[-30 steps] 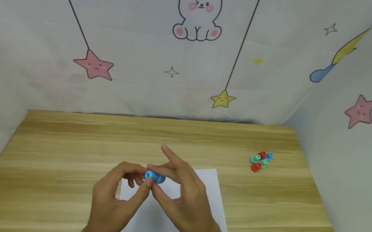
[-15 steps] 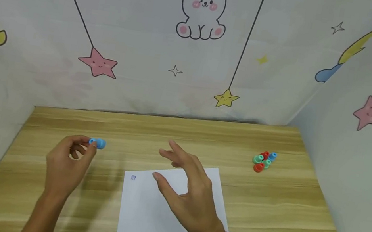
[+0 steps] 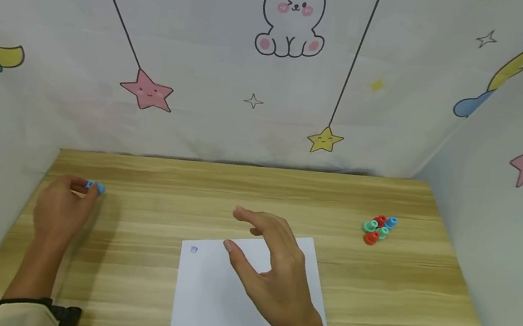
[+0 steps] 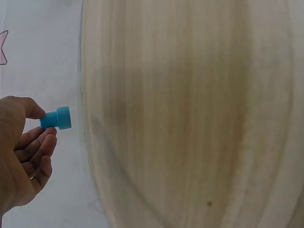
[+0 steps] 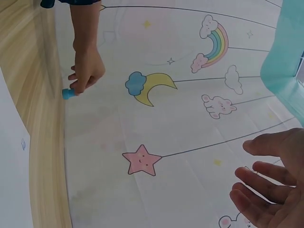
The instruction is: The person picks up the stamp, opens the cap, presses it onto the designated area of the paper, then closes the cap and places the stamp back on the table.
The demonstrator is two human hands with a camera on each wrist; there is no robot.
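Observation:
At the far left of the table in the head view, my left hand (image 3: 59,209) pinches a small blue toy stamp (image 3: 99,188) between thumb and fingers. The left wrist view shows the stamp (image 4: 63,118) lying sideways in the grip, its wider end pointing away from the fingers. My right hand (image 3: 279,281) hovers over a white sheet of paper (image 3: 214,308), thumb and fingers spread apart with nothing between them. A small bluish printed mark (image 3: 194,250) shows near the paper's top left corner.
Several small stamps stand grouped at the back right, among them a red one (image 3: 371,238), a green one (image 3: 370,226) and a blue one (image 3: 391,222). Printed cloth walls (image 3: 207,53) border the wooden table (image 3: 161,187) at the back and sides.
My left hand has carried the blue stamp away from the right hand to the far left. My right hand has let go and stays above the paper, where the mark is now uncovered.

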